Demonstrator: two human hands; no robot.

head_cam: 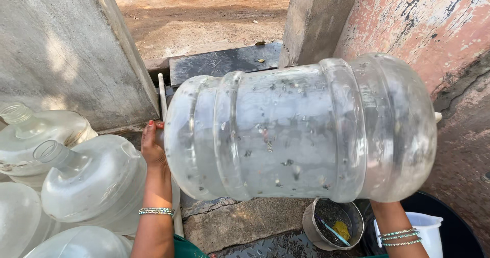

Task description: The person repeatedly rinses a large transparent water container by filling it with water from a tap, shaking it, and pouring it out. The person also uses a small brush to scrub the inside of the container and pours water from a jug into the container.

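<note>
- One view only, from a camera worn on the person's head; there is no second view to share any part of the scene.
- It looks steeply down and forward over the person's own forearms.
- Very near range: a large clear water jug point(301, 130), lying on its side, fills the centre of the frame.
- Lower edge takes in the concrete floor point(229, 222) at the person's feet.
- Upper edge reaches a gap between two walls and sunlit bare ground point(204, 18) beyond.
- More jugs point(92, 181) crowd the lower left corner.
</note>
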